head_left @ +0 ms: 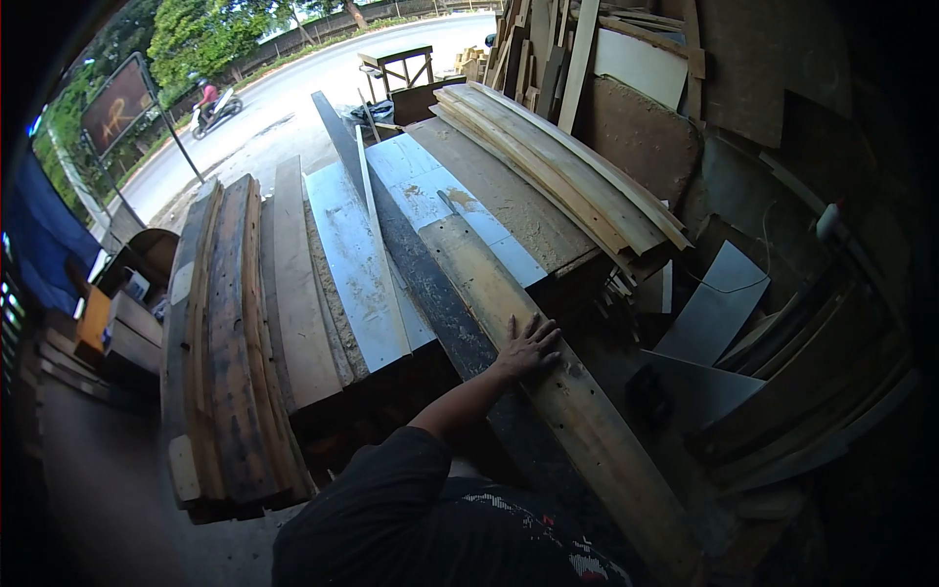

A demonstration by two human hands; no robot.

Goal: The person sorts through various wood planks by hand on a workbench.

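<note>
My left hand point(528, 349) lies palm down on a long, worn tan plank point(587, 421), with its fingers spread. The plank slants from the middle of the worktable down to the lower right, past my body. Under and beside it runs a long dark board point(430, 293). A thin wooden strip point(373, 220) rests across the pale blue-white sheet point(357, 274) to the left of the dark board. My right hand is out of view.
Thick weathered beams point(235, 333) stand stacked at the left. Curved light boards point(558, 161) are piled at the far right of the table. Sheets and offcuts, including a grey panel point(714, 298), lean at the right. Beyond, a person rides a motorbike point(216, 111) along the road.
</note>
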